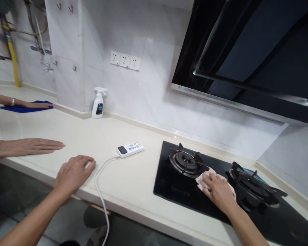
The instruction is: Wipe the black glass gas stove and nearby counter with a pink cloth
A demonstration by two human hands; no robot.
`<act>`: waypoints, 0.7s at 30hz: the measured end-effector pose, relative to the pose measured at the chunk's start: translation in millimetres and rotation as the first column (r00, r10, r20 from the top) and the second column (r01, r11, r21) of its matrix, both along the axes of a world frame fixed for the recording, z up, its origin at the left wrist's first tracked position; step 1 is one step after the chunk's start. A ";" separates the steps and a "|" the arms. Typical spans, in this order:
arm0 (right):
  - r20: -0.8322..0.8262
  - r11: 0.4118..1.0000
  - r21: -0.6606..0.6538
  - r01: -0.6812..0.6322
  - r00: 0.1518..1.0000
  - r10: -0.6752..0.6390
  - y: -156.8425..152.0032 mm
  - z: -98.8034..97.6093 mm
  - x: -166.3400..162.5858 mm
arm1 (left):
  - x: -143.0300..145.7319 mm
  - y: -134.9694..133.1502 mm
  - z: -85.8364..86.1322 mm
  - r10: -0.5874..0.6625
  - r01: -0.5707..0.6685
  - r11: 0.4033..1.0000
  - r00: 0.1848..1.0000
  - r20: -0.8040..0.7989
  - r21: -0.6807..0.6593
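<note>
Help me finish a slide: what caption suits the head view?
Right hand holding a pale cloth on the stove, left hand resting on the counter.

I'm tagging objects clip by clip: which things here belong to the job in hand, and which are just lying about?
In use:
pale cloth, under the right hand
black hob, where that cloth rests
blue cloth, under another person's hand

Lying about, untouched:
white device
white cable, plugged into it
spray bottle, standing by the wall; possibly a cleaner

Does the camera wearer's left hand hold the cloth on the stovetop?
No, the right hand holds the pale cloth on the black stovetop, while the left hand rests on the counter.
</note>
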State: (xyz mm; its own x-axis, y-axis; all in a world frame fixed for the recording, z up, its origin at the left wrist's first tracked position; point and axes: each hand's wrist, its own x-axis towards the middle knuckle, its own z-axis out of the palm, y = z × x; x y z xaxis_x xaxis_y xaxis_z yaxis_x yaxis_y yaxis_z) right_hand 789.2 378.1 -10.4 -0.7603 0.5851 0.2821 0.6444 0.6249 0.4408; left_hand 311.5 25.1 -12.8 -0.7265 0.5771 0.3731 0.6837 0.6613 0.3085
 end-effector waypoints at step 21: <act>-0.127 1.000 -0.012 0.011 0.992 -0.012 -74.1 16.3 -87.9 | 3.5 -0.9 3.1 -0.008 0.008 0.999 1.000 0.000 -0.031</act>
State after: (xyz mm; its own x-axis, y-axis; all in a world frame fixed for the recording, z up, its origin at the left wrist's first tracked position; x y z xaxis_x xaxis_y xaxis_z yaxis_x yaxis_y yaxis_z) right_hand 701.3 303.9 5.8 -0.7117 0.5974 0.3695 0.7021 0.6216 0.3473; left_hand 315.0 24.2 -9.7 -0.7216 0.5943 0.3551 0.6893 0.6647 0.2883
